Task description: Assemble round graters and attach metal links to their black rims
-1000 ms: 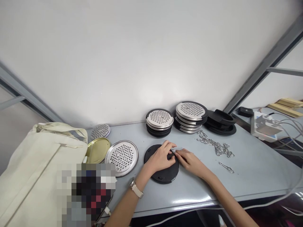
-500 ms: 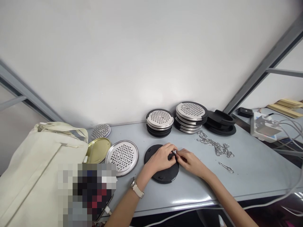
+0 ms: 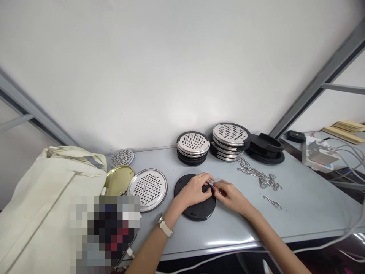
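A round black plastic base lies flat on the grey table in front of me. My left hand rests over its upper right part, fingers curled round the rim. At that rim my right hand pinches a small metal wire clip, partly hidden by the fingertips of both hands. Similar wire clips lie in a loose pile to the right, and one single clip lies nearer to me. Left of the base is a round metal grater plate.
Behind the base stand a smaller stack of grater plates and a taller stack. Black rings are piled beside them. A gold lid and a cream bag are at the left. A white cable runs along the front edge.
The fingers of my right hand have shifted slightly at the rim, and the metal clip shows at a different angle. My left hand stays on the base.
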`<action>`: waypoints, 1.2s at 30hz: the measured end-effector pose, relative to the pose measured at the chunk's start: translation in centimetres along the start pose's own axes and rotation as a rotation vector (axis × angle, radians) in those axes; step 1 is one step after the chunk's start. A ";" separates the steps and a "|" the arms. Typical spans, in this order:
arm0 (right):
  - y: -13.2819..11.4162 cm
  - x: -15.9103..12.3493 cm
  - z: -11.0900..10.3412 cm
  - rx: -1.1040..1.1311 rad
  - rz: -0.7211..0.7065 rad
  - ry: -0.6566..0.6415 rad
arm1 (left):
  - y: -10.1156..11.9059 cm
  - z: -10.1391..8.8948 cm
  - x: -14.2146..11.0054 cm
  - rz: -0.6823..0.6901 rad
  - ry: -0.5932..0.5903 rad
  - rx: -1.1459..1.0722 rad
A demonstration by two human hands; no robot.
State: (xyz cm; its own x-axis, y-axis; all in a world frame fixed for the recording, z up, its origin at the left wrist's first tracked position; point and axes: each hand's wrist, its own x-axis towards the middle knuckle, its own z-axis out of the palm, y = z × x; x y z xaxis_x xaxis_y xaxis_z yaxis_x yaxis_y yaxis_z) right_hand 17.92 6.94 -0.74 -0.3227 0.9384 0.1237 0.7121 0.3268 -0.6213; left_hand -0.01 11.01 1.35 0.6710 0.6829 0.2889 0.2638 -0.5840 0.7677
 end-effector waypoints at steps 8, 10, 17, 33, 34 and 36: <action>-0.1 -0.1 -0.1 0.037 0.002 -0.011 | 0.0 0.0 -0.3 -0.033 0.005 0.045; -0.1 0.1 -0.1 0.033 -0.025 -0.010 | 0.1 -0.1 -0.3 -0.039 -0.002 0.052; -0.1 0.1 -0.2 0.022 -0.025 -0.021 | 0.1 -0.1 -0.2 -0.002 0.004 0.052; -0.1 0.0 -0.2 0.025 -0.004 -0.019 | -0.1 0.0 0.0 -0.003 0.008 -0.009; -0.2 0.0 -0.2 0.024 -0.007 -0.019 | -0.1 0.0 0.0 -0.008 0.007 -0.006; -0.3 0.0 -0.3 0.018 -0.008 -0.014 | -0.1 0.0 0.0 -0.010 0.005 -0.007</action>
State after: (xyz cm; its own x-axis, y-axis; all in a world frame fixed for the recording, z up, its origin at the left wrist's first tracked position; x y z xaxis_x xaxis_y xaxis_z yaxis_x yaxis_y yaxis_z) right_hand 17.88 6.89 -0.35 -0.3370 0.9340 0.1184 0.6982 0.3323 -0.6342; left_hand -0.07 11.08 1.28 0.6646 0.6911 0.2840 0.2659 -0.5739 0.7745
